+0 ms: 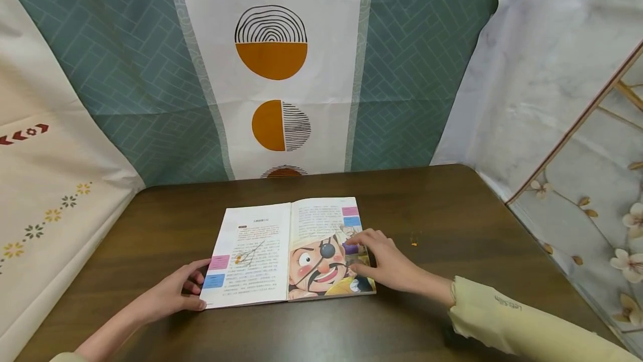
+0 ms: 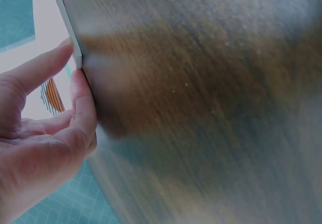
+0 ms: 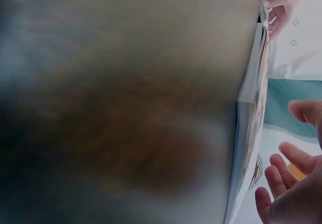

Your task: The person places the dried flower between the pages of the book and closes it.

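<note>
An open book [image 1: 273, 286] lies flat on the dark brown table, text on its left page and a cartoon face with an eye patch on its right page. At the lower left corner my left hand [image 1: 173, 294] pinches the book's edge. In the left wrist view its thumb [image 2: 48, 65] is on one side of the book corner [image 2: 78, 58], with fingers on the other. My right hand [image 1: 384, 261] is over the right page's outer side, fingers loosely bent. The right wrist view shows that hand [image 3: 299, 183] apart from the book [image 3: 246, 116], holding nothing.
The brown table [image 1: 427, 200] extends around the book on all sides. A small orange mark [image 1: 414, 244] shows to the right of the book. Patterned cloth [image 1: 417, 72] hangs behind the table, with pale cloth [image 1: 55, 183] at the left and flowered cloth [image 1: 593, 211] at the right.
</note>
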`<state>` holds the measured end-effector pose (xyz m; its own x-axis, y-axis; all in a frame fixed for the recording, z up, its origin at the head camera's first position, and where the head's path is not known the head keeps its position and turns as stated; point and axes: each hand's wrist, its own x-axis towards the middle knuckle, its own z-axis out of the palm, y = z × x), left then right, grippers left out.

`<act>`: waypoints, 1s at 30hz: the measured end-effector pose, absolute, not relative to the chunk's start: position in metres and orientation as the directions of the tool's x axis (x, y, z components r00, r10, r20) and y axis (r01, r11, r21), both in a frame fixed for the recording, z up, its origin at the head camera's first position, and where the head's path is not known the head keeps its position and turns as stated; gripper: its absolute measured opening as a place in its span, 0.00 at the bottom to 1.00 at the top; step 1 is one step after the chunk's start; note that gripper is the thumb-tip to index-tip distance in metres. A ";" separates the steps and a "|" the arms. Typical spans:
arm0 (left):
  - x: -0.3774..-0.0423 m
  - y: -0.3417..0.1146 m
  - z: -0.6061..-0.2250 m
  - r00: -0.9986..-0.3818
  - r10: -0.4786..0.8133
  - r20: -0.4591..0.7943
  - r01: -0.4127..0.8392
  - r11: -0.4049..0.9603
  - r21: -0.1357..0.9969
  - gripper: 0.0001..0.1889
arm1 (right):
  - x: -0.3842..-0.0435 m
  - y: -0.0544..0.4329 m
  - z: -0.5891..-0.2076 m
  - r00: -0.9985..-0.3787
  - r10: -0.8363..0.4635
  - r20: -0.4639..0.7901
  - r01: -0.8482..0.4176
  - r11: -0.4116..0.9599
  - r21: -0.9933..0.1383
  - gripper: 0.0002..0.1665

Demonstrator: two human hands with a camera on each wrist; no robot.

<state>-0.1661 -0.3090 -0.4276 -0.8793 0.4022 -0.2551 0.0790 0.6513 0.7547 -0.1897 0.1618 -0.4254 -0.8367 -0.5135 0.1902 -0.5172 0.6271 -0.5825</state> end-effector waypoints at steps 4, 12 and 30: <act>-0.167 -0.308 -0.427 -0.880 0.402 -0.253 0.084 0.656 0.750 0.49 | -0.185 0.168 -0.429 -0.806 -0.560 0.193 -0.563 0.625 -0.541 0.31; -0.166 -0.310 -0.428 -0.874 0.410 -0.260 0.072 0.639 0.766 0.50 | -0.184 0.176 -0.430 -0.738 -0.671 0.070 -0.616 0.628 -0.476 0.43; -0.169 -0.309 -0.428 -0.870 0.415 -0.267 0.074 0.645 0.761 0.49 | -0.188 0.179 -0.430 -0.759 -0.649 0.042 -0.592 0.663 -0.459 0.32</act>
<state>-0.1686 -0.3095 -0.4276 -0.8696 0.4153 -0.2672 0.0741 0.6446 0.7609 -0.1885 0.1791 -0.4298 -0.7594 -0.6493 0.0415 -0.5918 0.6628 -0.4587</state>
